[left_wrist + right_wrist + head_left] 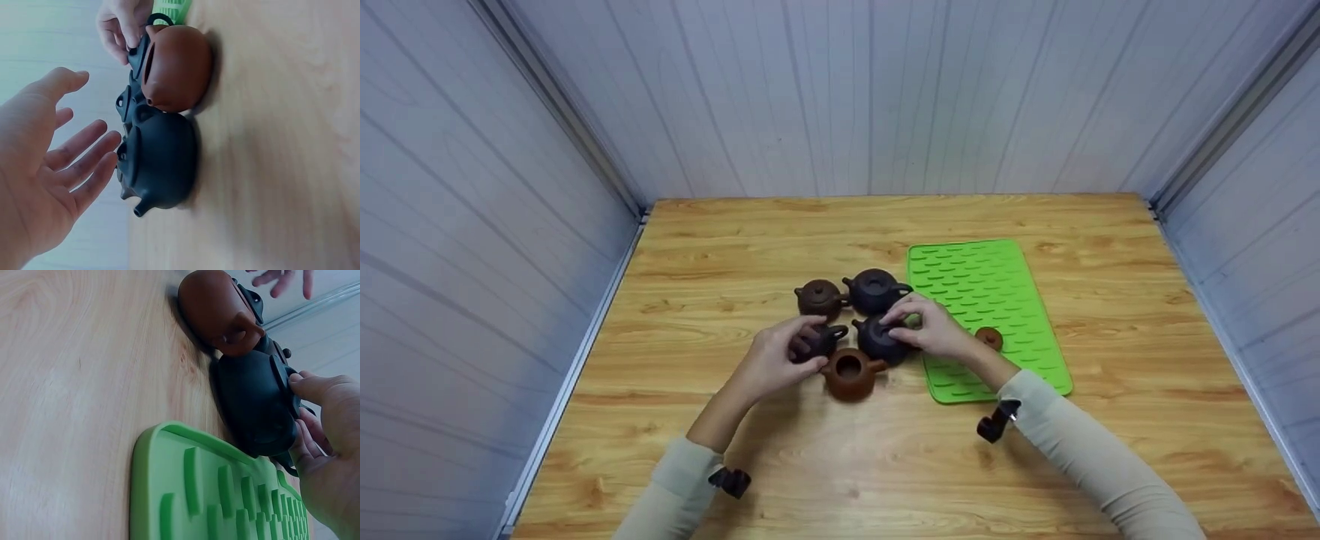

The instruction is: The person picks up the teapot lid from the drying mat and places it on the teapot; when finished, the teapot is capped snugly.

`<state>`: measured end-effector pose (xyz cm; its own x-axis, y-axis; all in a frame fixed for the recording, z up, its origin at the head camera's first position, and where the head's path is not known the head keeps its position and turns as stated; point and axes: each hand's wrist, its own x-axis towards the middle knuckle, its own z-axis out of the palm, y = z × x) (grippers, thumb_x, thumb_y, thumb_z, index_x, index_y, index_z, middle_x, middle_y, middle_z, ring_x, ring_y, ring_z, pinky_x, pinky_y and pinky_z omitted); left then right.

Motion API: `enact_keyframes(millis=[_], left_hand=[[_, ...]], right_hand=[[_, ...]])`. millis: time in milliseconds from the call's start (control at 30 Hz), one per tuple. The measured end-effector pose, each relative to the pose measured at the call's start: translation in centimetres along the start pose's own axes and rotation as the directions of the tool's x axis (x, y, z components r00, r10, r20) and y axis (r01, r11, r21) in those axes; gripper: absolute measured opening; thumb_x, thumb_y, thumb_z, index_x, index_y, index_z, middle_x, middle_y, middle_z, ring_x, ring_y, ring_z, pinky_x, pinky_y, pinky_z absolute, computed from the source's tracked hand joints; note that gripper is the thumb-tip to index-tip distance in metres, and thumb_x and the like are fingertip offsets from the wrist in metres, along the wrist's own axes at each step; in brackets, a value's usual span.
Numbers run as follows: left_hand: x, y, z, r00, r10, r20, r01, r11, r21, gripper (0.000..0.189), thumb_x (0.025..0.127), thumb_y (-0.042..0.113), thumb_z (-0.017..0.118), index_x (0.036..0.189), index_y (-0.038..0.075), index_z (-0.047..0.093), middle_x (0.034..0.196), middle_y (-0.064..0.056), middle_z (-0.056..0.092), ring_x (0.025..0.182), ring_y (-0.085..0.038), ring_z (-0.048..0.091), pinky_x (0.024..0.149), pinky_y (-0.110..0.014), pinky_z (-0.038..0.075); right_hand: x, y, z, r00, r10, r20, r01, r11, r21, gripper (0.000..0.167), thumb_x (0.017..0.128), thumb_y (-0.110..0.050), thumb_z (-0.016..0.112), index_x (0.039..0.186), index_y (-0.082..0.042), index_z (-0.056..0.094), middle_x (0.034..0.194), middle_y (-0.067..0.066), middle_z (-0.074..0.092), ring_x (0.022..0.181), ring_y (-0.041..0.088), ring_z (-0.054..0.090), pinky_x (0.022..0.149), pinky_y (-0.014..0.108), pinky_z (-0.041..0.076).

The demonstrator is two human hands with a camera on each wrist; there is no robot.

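Observation:
My right hand (926, 326) pinches the lid of a dark teapot (250, 402), thumb on one side and fingers on the other. The lid sits on the pot. My left hand (776, 356) hovers with fingers spread over a smaller black teapot (163, 160); in the left wrist view its fingers are loosely bent and grip nothing. Beside both stands a reddish-brown teapot (851, 386) without a lid, its round mouth showing. Behind them are a brown lidded teapot (817, 304) and another dark lidded teapot (873, 294).
A green ridged mat (979, 277) lies right of the teapots. On it rests a small reddish-brown lid (988, 339), close to my right wrist. The wooden table (720, 255) meets pale panel walls (840, 97) at the back and sides.

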<state>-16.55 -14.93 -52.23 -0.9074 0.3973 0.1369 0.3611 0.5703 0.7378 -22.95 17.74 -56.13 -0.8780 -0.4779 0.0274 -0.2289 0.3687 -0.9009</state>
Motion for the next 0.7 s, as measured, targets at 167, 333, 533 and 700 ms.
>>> enact_keyframes(millis=[167,333,533,700], left_hand=[[-1.5,-0.8,0.3,0.999,-0.03,0.016,0.03,0.999,-0.011,0.06,0.096,0.019,0.09,0.15,0.006,0.068,0.112,-0.019,0.085,0.094,-0.031,0.082,0.085,-0.05,0.069],[-2.5,-1.3,0.8,0.992,-0.084,0.098,0.089,0.995,-0.049,0.062,0.1,0.026,0.088,0.155,0.009,0.065,0.112,-0.016,0.087,0.098,-0.031,0.084,0.09,-0.049,0.069],[-2.9,-2.2,1.7,0.987,-0.068,0.148,0.082,0.992,-0.093,0.065,0.1,0.027,0.086,0.158,0.007,0.062,0.116,-0.018,0.087,0.108,-0.035,0.085,0.095,-0.051,0.069],[-3.0,-2.5,2.4,0.989,-0.077,0.124,0.083,0.996,-0.042,0.065,0.098,0.026,0.089,0.156,0.015,0.065,0.116,-0.013,0.088,0.11,-0.031,0.086,0.097,-0.051,0.068]], right_hand=[[-0.2,-0.2,-0.1,1.0,0.017,-0.007,-0.017,1.0,0.004,0.021,0.1,-0.006,0.083,0.121,-0.004,0.085,0.134,0.021,0.07,0.127,0.032,0.065,0.102,0.032,0.058],[-0.2,-0.2,-0.1,1.0,0.016,-0.009,-0.016,1.0,-0.002,0.021,0.099,-0.006,0.084,0.12,-0.004,0.085,0.133,0.021,0.071,0.125,0.032,0.065,0.102,0.036,0.058],[-0.2,-0.1,-0.1,1.0,-0.011,-0.006,0.011,1.0,-0.017,0.02,0.1,-0.005,0.083,0.12,-0.004,0.085,0.131,0.021,0.072,0.124,0.028,0.064,0.101,0.034,0.059],[-0.5,-0.2,-0.3,1.0,-0.013,0.003,0.013,0.999,-0.033,0.023,0.102,-0.007,0.082,0.124,-0.005,0.084,0.132,0.02,0.07,0.125,0.031,0.065,0.099,0.029,0.058]])
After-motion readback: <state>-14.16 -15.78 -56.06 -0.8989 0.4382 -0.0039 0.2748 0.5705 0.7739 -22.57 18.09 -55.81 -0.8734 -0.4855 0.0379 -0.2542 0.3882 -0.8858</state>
